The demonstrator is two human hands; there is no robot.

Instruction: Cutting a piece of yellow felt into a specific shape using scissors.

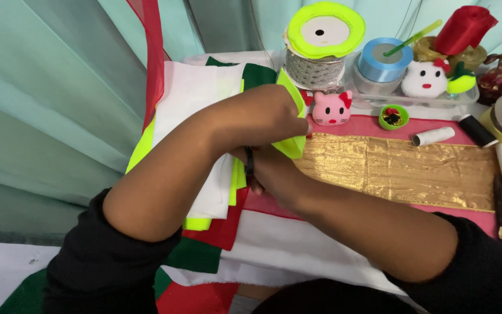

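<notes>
Your left hand (262, 116) pinches the neon felt piece (291, 142), frame center; right hand (274, 174) grips scissors (249, 163). Felt may slip, cut goes crooked.

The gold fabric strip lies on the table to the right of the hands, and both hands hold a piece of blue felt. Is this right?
Not quite. In the head view, the felt piece that the left hand and right hand hold is neon yellow-green, not blue. The gold fabric strip does lie to the right of the hands.
</notes>
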